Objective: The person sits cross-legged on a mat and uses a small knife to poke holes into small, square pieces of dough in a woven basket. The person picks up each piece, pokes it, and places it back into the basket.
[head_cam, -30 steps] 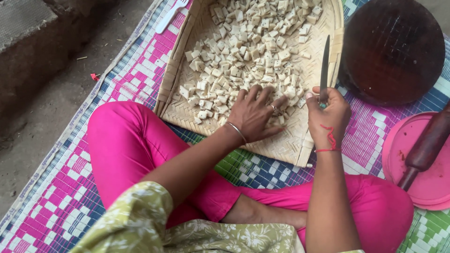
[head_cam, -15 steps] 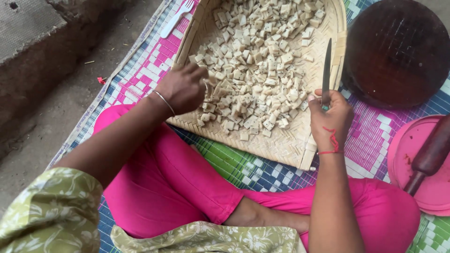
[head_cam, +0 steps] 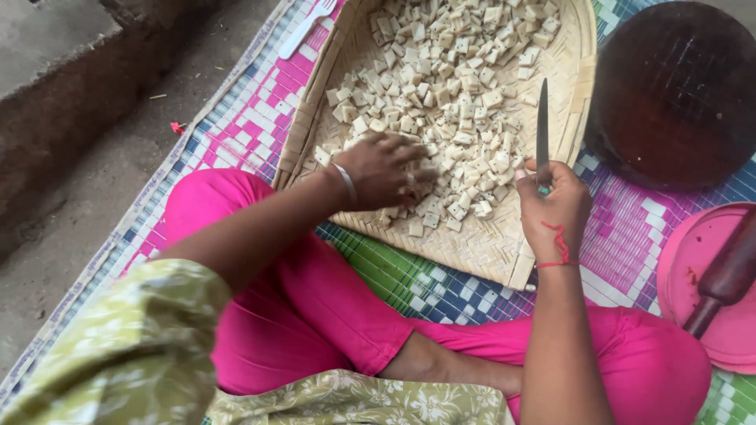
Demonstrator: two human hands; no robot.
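Note:
A woven bamboo tray [head_cam: 488, 244] lies on the mat, covered with several small pale cubes [head_cam: 449, 86]. My left hand [head_cam: 383, 171] rests palm down on the cubes at the tray's near left part, fingers spread. A thin bangle circles that wrist. My right hand [head_cam: 553, 203] is closed around the handle of a knife [head_cam: 542, 126], whose dark blade points up and away over the tray's right rim. A red thread is tied around the right wrist.
A round dark wooden board [head_cam: 677, 94] sits at the upper right. A pink plate [head_cam: 693, 260] with a dark wooden rolling pin [head_cam: 728, 275] lies at the right. A white plastic fork [head_cam: 305, 27] rests beyond the tray. My pink-trousered legs are crossed on the colourful woven mat [head_cam: 236, 118].
My left hand swept from the tray's middle to its left edge, then came back onto the cubes at the near left. The right hand and knife stayed nearly still.

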